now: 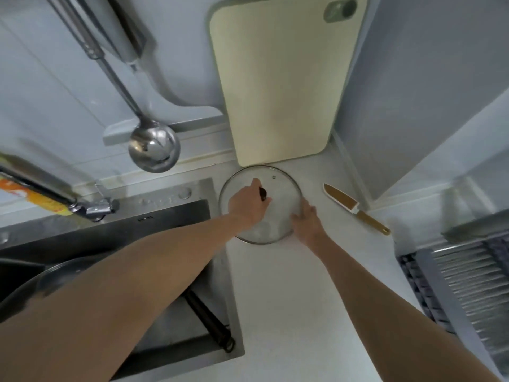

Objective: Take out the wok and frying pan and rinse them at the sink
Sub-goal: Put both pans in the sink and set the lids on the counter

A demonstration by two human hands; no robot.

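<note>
A round glass lid (283,188) lies on the white counter just right of the sink. My left hand (248,205) is closed around its dark knob. My right hand (305,221) rests on the lid's right rim with the fingers curled over the edge. A dark pan (41,282) sits in the steel sink (170,213) at the lower left, mostly hidden under my left forearm; its long dark handle (209,318) sticks out toward the sink's near right corner.
A steel tap (91,208) reaches over the sink from the left. A ladle (154,147) hangs on the wall above it. A cream cutting board (278,78) leans against the back wall. A knife (355,208) lies right of the lid. A ribbed stove surface (468,285) is at far right.
</note>
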